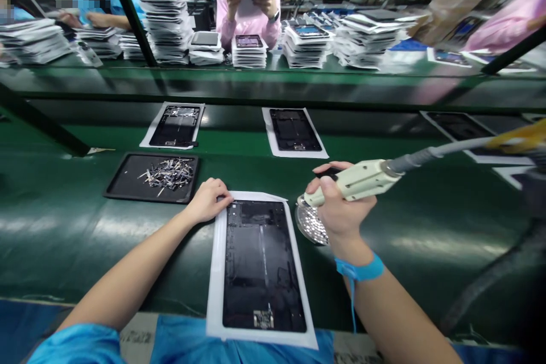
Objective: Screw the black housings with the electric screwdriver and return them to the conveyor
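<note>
On white paper in front of me lies a black tablet housing (260, 273), its inside facing up, with a small bare circuit piece at its near end. My left hand (208, 200) has its fingers curled and closed at the far left corner of the housing and paper. In my right hand (341, 210), raised right of the tablet, is a cream-coloured hot-air gun (362, 179) with a grey hose. Below that hand, partly hidden by it, shows a round shiny metal piece (311, 222); whether it joins the gun I cannot tell. A blue wrist strap (362, 268) circles my right wrist.
A black tray (123, 185) of small loose strips stands left. Two tablet housings on paper, one left (176, 126) and one right (295, 129), lie farther back. Green posts (42, 119) rise from the bench. Beyond, people sit behind stacks of papered parts (164, 25).
</note>
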`<state>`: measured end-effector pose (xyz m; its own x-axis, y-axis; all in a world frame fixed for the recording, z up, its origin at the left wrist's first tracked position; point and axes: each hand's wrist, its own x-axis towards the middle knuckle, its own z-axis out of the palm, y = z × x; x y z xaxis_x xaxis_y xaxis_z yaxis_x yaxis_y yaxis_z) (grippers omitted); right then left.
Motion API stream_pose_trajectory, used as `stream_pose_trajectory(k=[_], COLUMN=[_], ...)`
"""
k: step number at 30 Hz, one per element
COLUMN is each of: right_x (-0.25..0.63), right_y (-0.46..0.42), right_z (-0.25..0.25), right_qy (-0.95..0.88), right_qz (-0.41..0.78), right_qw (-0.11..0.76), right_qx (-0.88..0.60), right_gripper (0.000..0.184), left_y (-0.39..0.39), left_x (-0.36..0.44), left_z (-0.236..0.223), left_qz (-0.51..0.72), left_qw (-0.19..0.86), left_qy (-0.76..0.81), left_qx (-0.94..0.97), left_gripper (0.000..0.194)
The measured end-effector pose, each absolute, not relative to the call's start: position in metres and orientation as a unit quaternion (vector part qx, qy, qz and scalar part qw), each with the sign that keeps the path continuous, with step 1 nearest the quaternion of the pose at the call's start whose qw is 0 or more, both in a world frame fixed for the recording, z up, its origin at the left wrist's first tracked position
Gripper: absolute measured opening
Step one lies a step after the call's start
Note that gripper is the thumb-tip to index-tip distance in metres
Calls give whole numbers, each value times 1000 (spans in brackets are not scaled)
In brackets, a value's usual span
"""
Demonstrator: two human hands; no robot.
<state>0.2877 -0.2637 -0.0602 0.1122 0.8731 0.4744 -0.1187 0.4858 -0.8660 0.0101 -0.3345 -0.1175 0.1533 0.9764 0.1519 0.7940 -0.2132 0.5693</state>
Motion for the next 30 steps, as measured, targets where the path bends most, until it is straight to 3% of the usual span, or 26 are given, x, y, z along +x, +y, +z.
stream_pose_trajectory(k=[6,11,30], right_x=[218,175,161], right_y=[-288,-291,-292], right_z=[-63,-76,-103], right_qy=[-587,-619,-640], right_qz=[486,501,509], right_qw=[598,556,515], right_qx=[-247,-237,-256], right_gripper=[21,25,30], left_y=[-332,-331,-328], left_x=[10,10,11], left_z=[-114,-116,-119], left_qz=[242,234,211], left_qw=[200,199,181], left_qy=[592,584,605], left_qx=[742,752,746], left_gripper=[19,20,15])
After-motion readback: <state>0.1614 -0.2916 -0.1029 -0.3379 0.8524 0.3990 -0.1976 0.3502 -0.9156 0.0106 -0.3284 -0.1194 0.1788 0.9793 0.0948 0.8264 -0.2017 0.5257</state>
